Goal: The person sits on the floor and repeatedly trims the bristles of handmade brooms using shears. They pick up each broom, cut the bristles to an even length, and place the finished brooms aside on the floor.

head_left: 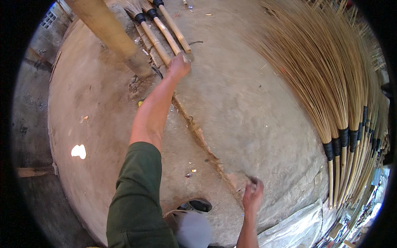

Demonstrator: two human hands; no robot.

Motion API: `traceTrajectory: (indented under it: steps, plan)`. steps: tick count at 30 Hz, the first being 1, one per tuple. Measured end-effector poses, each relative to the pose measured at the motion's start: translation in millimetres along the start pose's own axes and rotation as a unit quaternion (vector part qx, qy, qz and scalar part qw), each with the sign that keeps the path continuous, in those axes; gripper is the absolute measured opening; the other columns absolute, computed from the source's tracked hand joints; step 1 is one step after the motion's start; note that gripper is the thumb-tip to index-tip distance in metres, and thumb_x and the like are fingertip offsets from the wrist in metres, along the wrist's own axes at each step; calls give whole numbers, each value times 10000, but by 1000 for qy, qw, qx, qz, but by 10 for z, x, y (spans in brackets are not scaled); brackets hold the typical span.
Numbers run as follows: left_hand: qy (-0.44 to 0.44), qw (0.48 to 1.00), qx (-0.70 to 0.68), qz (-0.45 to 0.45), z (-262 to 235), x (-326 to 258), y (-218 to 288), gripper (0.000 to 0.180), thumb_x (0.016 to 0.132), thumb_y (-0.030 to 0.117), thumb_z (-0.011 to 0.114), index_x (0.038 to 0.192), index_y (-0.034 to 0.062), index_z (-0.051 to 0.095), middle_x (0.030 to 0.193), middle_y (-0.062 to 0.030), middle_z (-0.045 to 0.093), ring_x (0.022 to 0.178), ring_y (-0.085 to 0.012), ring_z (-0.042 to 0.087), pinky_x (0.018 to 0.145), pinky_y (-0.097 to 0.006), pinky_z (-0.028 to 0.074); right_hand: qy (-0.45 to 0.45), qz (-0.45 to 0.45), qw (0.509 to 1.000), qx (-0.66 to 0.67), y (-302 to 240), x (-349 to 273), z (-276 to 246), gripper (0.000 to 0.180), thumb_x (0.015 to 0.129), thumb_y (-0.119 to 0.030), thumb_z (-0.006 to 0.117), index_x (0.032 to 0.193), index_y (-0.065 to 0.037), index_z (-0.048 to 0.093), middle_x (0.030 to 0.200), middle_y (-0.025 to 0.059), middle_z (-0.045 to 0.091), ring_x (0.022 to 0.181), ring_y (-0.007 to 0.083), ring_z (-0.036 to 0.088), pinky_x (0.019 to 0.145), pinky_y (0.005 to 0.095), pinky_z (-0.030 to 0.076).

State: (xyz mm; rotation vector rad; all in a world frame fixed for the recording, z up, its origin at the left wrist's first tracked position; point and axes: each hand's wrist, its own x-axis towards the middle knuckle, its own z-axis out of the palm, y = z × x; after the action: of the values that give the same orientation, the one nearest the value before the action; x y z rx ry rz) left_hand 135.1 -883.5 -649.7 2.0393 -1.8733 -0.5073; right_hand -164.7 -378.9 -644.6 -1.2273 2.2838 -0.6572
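My left hand (179,67) reaches far forward, its fingers closed at the lower end of a bamboo broom handle. That broom (163,31) is the middle one of three lying side by side, each with a black binding below its bristles. The left broom's handle (155,42) runs close beside my hand, and the right broom's handle (175,29) ends just beyond it. Low on the right, my right hand (253,195) hovers over the floor with bent fingers, blurred by motion. Something dark shows at its fingertips; I cannot tell whether it is an object or shadow.
Many long-bristled brooms (326,78) lie fanned along the right. A thick bamboo post (111,35) stands at upper left. The earthen floor (231,103) has a long crack (202,142). A pale plastic sheet (289,227) lies at lower right; my shoe (200,205) shows below.
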Motion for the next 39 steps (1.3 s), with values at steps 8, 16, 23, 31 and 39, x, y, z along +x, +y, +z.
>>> traceTrajectory:
  steps: [8, 16, 23, 31, 39]
  plan:
    - [27, 996, 46, 65, 258, 399, 148, 705, 901, 351, 618, 1546, 159, 407, 1489, -225, 501, 1388, -389, 469, 1151, -586, 363, 98, -129, 982, -93, -894, 1023, 1028, 439, 940, -349, 618, 1307, -108, 620, 1353, 130, 597, 1389, 306, 452, 1141, 526, 259]
    - [-64, 996, 43, -48, 432, 977, 497, 699, 987, 452, 513, 1621, 375, 230, 1607, -164, 399, 1497, -447, 318, 1071, -861, 137, 77, -108, 983, -124, -904, 1057, 1079, 394, 923, -390, 624, 1233, -147, 643, 1317, 68, 620, 1388, 284, 459, 1137, 545, 227]
    - [-56, 969, 211, -112, 538, 1328, 591, 565, 952, 341, 601, 1494, 230, 483, 1368, -195, 627, 1277, -372, 590, 1065, -688, 349, 72, -108, 978, -162, -958, 1099, 1083, 404, 927, -423, 590, 1196, -122, 621, 1288, 73, 613, 1382, 304, 451, 1108, 557, 237]
    - [-97, 977, 47, -185, 235, 1015, 375, 737, 841, 431, 701, 1359, -61, 521, 1259, -165, 700, 1166, -281, 685, 1019, -422, 478, 46, -97, 983, -152, -995, 1090, 1046, 414, 929, -426, 583, 1201, -115, 600, 1286, 82, 603, 1384, 314, 441, 1115, 551, 223]
    - [-165, 974, 109, -106, 28, 859, 195, 682, 853, 569, 697, 1158, -41, 678, 1150, -161, 730, 1093, -307, 714, 841, -425, 575, 69, -101, 982, -143, -950, 1064, 1097, 398, 928, -408, 600, 1213, -130, 608, 1309, 84, 597, 1399, 300, 428, 1132, 563, 215]
